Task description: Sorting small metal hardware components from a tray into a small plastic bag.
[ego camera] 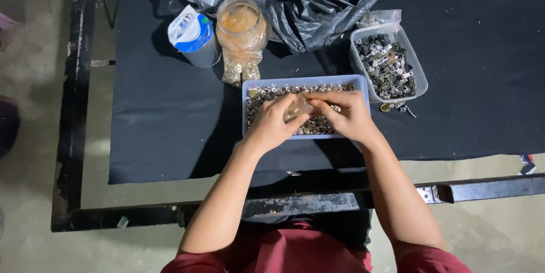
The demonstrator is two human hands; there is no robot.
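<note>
Small clear bag [297,107] sits pinched between our left hand [271,125] and right hand [346,115], both grasping it directly over the blue tray [247,87] of metal fasteners; beyond our right hand stands a clear tub [421,74] of pins.

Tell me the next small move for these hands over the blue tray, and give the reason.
Probably drop one more small metal piece into the small clear bag. Both the left hand and the right hand pinch that bag directly above the blue tray of metal pieces, so the supply lies right under the fingers.
</note>
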